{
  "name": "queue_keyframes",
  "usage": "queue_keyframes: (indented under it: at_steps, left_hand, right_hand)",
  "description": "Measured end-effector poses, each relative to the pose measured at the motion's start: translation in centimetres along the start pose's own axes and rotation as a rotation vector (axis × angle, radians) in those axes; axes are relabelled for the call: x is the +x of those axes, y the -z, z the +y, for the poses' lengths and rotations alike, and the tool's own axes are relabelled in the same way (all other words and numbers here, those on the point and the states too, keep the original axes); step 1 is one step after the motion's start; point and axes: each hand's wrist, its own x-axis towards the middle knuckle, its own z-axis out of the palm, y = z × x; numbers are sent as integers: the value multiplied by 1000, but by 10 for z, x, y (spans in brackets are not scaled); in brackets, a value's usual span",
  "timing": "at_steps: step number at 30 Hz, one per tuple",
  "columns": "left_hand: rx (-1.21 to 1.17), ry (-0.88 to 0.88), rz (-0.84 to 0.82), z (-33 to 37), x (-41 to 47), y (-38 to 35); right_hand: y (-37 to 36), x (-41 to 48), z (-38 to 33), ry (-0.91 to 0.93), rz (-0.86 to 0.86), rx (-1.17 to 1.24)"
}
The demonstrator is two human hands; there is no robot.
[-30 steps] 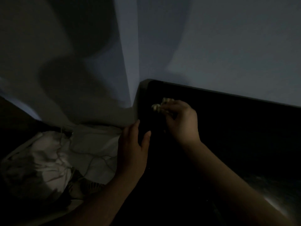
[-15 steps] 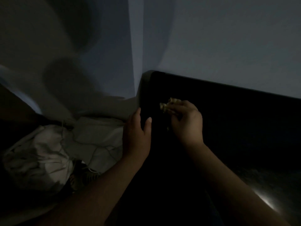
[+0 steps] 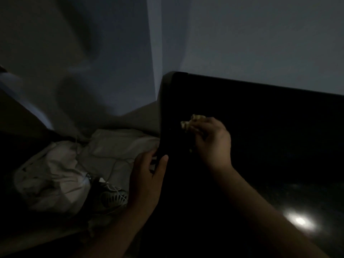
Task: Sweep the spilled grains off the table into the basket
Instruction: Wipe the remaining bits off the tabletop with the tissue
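Note:
The scene is very dark. A black table [image 3: 260,112] fills the right side, and its left edge runs down the middle of the view. My right hand [image 3: 212,144] hovers over the tabletop near that edge, pinching a pale yellowish crumpled wad [image 3: 191,121] in its fingertips. My left hand [image 3: 147,175] is at the table's left edge, thumb over the top and fingers outside it. Something dark with slits shows between its fingers; I cannot tell what it is. No grains or basket can be made out.
Pale crumpled cloth and bags [image 3: 61,175] lie on the floor left of the table, with thin cords and a ribbed round object [image 3: 113,199] beside them. Walls meet in a corner [image 3: 154,53] behind. A bright light reflection [image 3: 299,220] shines on the tabletop at lower right.
My left hand has slid a little nearer to me along the table's edge. My right hand keeps the wad and has barely shifted. The view has tilted slightly.

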Motion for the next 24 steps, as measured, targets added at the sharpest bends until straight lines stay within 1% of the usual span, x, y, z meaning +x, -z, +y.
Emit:
queue_keyframes:
  at_steps: [3, 5, 6, 9, 11, 12, 15, 17, 19, 21, 22, 24]
  left_hand:
    - [15, -32, -2, 1, -2, -2]
    - [27, -34, 6, 2, -3, -2]
    - [28, -31, 4, 3, -2, -1]
    - [18, -11, -29, 2, -2, 0]
    - [5, 6, -46, 1, -1, 3]
    - [8, 13, -43, 2, 0, 4]
    - [25, 23, 15, 7, -2, 15]
    - [28, 15, 24, 6, -6, 28]
    - [46, 22, -17, 1, -12, 41]
    - [66, 5, -55, -7, -17, 57]
    - [71, -10, -74, -11, -21, 64]
    - [71, -18, -112, -19, -28, 76]
  right_hand:
    - [11, -33, -9, 67, -131, 78]
    - [19, -40, -10, 59, -192, 127]
    - [22, -38, -8, 43, -183, 139]
    - [24, -23, 2, -52, -41, 148]
    - [17, -20, 2, -91, 27, 101]
    - [12, -25, 0, -87, 31, 58]
    - [10, -60, -16, -41, -59, -5]
    - [17, -88, -26, 7, -107, 44]
    - [26, -105, -31, 41, -183, 97]
    - [33, -102, -32, -3, -238, 158]
    - [34, -97, -30, -43, -215, 189]
    - [33, -85, -28, -134, -90, 214]
